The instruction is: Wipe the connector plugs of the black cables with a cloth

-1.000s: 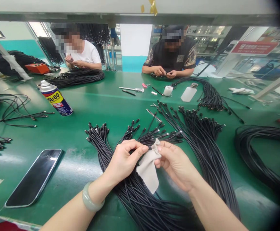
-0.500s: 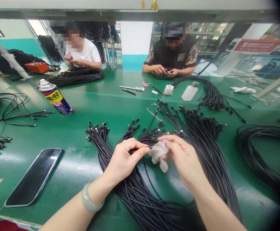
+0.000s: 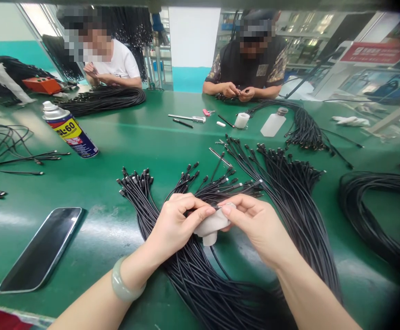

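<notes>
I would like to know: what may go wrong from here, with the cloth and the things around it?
The cloth, pinched in the right hand, hangs over the cables and might snag on them. The left hand is also above them, so an accidental brush could tangle them. The phone lies near the edge of the table and might be knocked.

Free room on the table: a wide lane of bare surface runs between the spray can and the middle cable bundle, reaching back to the caliper. A second, nearer lane separates the phone from the same bundle, its near end crossed by the left forearm. Rightward, the right cable bundle obstructs low passage; beyond it, a gap precedes the cable coil.
</notes>
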`<state>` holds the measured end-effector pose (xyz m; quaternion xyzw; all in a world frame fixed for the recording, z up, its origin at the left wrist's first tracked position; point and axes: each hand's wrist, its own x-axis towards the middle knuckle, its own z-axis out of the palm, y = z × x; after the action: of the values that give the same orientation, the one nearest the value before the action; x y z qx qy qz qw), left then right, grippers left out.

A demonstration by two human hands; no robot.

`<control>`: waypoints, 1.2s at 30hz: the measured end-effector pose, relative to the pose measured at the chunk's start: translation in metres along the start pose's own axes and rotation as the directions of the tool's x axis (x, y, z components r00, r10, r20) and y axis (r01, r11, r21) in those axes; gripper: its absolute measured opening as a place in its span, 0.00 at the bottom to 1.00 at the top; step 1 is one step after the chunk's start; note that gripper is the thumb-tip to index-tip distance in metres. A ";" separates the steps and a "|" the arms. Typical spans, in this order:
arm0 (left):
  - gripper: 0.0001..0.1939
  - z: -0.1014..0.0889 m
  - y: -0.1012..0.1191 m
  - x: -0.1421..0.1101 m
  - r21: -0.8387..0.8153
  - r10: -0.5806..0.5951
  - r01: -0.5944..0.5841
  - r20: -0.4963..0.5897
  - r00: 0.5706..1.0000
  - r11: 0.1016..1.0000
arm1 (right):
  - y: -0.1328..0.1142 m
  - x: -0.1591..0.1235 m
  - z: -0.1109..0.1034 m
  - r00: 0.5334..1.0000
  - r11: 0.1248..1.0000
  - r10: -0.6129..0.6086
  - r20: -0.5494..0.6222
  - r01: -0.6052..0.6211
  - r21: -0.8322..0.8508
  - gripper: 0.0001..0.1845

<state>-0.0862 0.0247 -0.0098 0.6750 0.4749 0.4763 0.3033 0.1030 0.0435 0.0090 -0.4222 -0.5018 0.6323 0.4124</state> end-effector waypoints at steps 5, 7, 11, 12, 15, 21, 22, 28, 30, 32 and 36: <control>0.07 0.002 0.001 -0.001 0.015 0.012 -0.012 0.018 1.000 1.000 | -0.001 0.001 0.001 1.000 1.000 0.015 -0.009 -0.015 0.010 0.10; 0.07 0.003 0.000 0.000 0.014 0.015 -0.015 0.019 1.000 1.000 | -0.001 0.001 0.001 0.999 1.000 0.027 -0.020 -0.027 0.012 0.11; 0.06 0.003 -0.001 0.000 0.040 0.038 -0.038 0.004 0.999 0.998 | 0.000 0.001 0.002 0.997 0.998 0.058 -0.043 -0.057 0.025 0.13; 0.06 0.003 -0.001 0.000 0.049 0.051 -0.050 -0.002 0.999 0.998 | 0.000 0.001 0.002 0.997 0.998 0.064 -0.047 -0.063 0.030 0.13; 0.05 0.003 -0.002 -0.001 0.075 0.080 -0.078 -0.023 0.997 0.994 | 0.001 0.002 0.003 0.995 0.996 0.081 -0.058 -0.079 0.036 0.14; 0.05 0.005 -0.003 -0.002 0.110 0.137 -0.130 -0.060 0.989 0.985 | 0.003 0.002 0.003 0.992 0.992 0.107 -0.062 -0.102 0.068 0.15; 0.05 0.005 -0.003 -0.002 0.112 0.142 -0.134 -0.063 0.988 0.985 | 0.003 0.002 0.003 0.992 0.992 0.108 -0.061 -0.104 0.073 0.15; 0.04 0.005 -0.002 -0.002 0.093 0.109 -0.103 -0.054 0.993 0.990 | 0.003 0.003 0.001 0.992 0.990 0.117 -0.055 -0.112 0.084 0.14; 0.05 0.005 -0.002 -0.002 0.090 0.091 -0.087 -0.049 0.995 0.992 | 0.002 0.003 0.001 0.992 0.990 0.116 -0.053 -0.111 0.081 0.14; 0.04 0.004 -0.001 -0.002 0.086 0.087 -0.082 -0.049 0.995 0.993 | 0.002 0.003 0.001 0.992 0.991 0.111 -0.053 -0.107 0.079 0.14; 0.04 0.004 0.000 -0.002 0.070 0.087 -0.083 -0.050 0.995 0.994 | 0.002 0.002 0.001 0.993 0.993 0.105 -0.052 -0.102 0.066 0.14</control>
<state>-0.0827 0.0230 -0.0122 0.6916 0.4697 0.4900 0.2470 0.1014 0.0452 0.0064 -0.4517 -0.4473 0.6565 0.4061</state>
